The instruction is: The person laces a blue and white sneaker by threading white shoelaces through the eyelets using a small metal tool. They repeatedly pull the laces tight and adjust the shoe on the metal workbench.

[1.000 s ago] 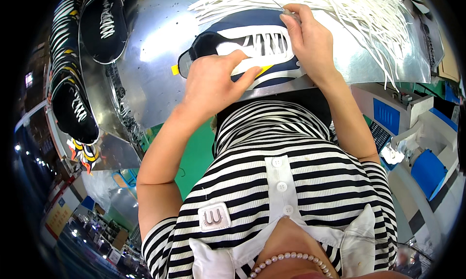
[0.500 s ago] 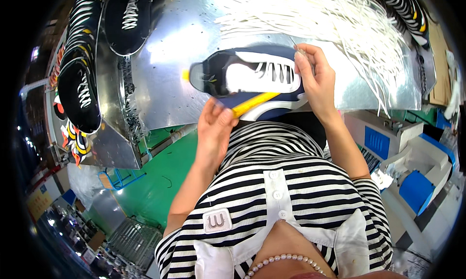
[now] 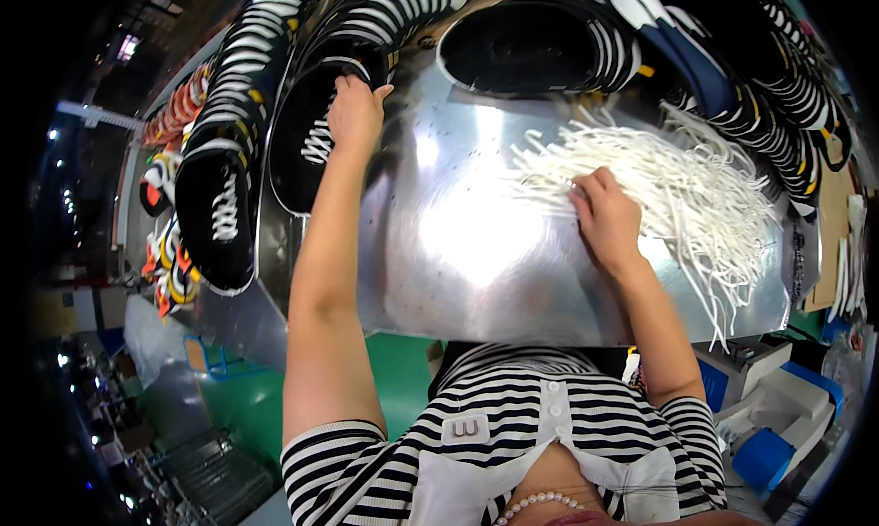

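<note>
So from where I'm standing, call the middle of the metal table (image 3: 412,279) the clock centre. The person's left hand (image 3: 355,114) is reaching out to 10 o'clock and touching the upper end of a black shoe with white laces (image 3: 295,164). The fingers are curling over that end, but their tips are getting lost against the dark material, so I can't tell if they're really gripping or just resting there.

That shoe is lying at the near end of a striped row of shoes (image 3: 385,18), which is stretching away toward 11. Another laced shoe (image 3: 197,219) is sitting just beside it, nearer 9.

The right hand (image 3: 606,219) is staying out of all that, over at 3 o'clock, with fingers bending in, thumb close to them, a narrow gap at most. Something small might be sitting at the fingertips, but I honestly can't make it out. It's right at the edge of a big loose pile of white laces (image 3: 678,192).

What's bugging me: the shoes are lying so close together that a sideways tug on one could be dragging its neighbours out of line. A weak hold on that shoe end could be letting it slip. And those laces are crossing everywhere, so a fingertip catching one strand could be pulling a whole tangle along.
</note>
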Tool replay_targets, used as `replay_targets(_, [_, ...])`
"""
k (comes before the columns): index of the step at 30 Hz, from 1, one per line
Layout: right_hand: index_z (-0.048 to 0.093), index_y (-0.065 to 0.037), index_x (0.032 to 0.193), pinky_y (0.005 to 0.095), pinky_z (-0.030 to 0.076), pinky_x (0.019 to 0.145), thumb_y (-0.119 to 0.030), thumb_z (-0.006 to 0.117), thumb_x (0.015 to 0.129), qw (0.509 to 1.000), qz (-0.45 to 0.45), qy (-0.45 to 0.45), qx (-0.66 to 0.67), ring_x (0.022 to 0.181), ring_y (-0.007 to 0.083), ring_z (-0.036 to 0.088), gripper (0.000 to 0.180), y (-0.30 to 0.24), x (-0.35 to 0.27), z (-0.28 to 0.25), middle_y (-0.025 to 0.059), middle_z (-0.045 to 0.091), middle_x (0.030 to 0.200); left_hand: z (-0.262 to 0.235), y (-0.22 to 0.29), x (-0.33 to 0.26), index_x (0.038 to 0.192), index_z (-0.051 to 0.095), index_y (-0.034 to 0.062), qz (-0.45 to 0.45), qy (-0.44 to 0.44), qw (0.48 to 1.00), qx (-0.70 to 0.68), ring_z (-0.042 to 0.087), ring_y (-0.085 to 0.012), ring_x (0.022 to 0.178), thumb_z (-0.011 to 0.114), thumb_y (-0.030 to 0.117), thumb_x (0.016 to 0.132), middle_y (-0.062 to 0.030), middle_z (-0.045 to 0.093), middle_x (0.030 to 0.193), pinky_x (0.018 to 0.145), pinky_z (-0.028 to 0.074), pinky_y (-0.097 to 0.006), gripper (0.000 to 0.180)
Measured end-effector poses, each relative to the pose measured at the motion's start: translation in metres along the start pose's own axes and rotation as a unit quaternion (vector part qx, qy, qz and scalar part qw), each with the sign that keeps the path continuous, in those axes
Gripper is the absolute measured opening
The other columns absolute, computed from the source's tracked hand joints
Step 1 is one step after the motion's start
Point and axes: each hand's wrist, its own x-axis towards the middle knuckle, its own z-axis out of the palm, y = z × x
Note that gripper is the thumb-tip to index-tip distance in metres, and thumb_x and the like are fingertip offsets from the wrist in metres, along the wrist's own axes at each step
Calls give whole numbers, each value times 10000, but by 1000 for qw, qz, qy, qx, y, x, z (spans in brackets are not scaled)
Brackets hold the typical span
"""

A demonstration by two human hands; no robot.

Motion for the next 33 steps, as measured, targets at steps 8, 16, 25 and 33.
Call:
replay_targets(8, [629,-77,927,338,494,579,-93,691,848,990,49,27,126,678,257,630,101,-3,-3,-26,66,606,895,26,0,21,1244,494,-86,121,77,985,-94,554,-442,1098,742,211,821,-236,557,1204,912,471,-444,573])
replay_targets(16, [638,-27,1076,244,436,532,-43,640,914,837,142,-71,524,597,94,552,164,-62,-6,-75,45,654,825,6,209,37,1269,549,49,331,176,910,-175,486,-339,1287,791,168,722,-149,532,1361,1062,363,-447,610])
replay_targets(25, [554,5,1231,167,298,468,-21,570,931,577,218,-71,784,500,24,362,301,-25,-62,-129,92,646,889,-5,221,63,1365,479,37,386,-103,917,-13,430,-354,1317,741,170,772,-192,456,1428,1058,384,-417,662])
replay_targets(33, [551,-32,1063,175,269,459,-65,602,930,527,216,-168,805,498,19,348,146,-51,-66,-103,87,640,904,-31,79,-88,1346,475,27,111,96,982,-121,430,-426,1274,748,302,814,-217,453,1389,1038,382,-454,659])
